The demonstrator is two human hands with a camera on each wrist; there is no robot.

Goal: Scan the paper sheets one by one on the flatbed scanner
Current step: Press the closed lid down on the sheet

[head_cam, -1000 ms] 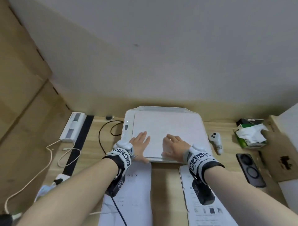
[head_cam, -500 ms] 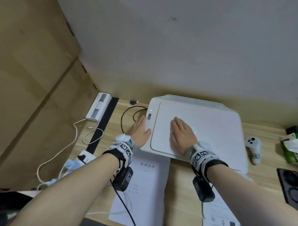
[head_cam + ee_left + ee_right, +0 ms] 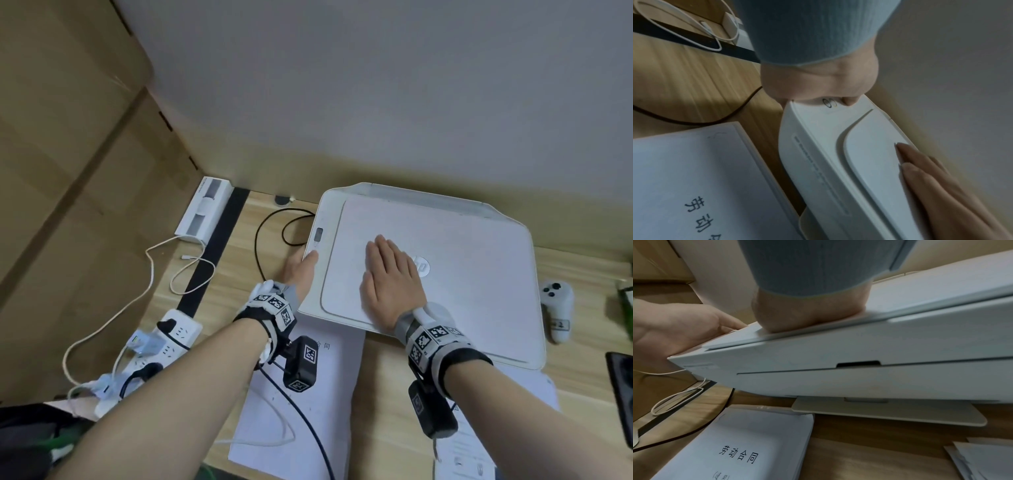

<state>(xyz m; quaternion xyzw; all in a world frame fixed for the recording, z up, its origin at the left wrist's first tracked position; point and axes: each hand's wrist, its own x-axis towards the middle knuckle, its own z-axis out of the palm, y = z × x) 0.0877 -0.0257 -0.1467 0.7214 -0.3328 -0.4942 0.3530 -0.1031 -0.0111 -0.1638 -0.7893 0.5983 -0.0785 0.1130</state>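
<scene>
Left hand (image 3: pixel 301 270) slid onto scanner (image 3: pixel 479 274) button strip, thumb pressing; right hand (image 3: pixel 390 284) still flat on lid, fingers straight

Both forearms are bare. Each wrist wears a band (image 3: pixel 274 310) of grey and black fabric set with white blocks printed with black square markers. A small black camera (image 3: pixel 301 363) hangs beneath each, the left one trailing a dark cable (image 3: pixel 308 425).
</scene>
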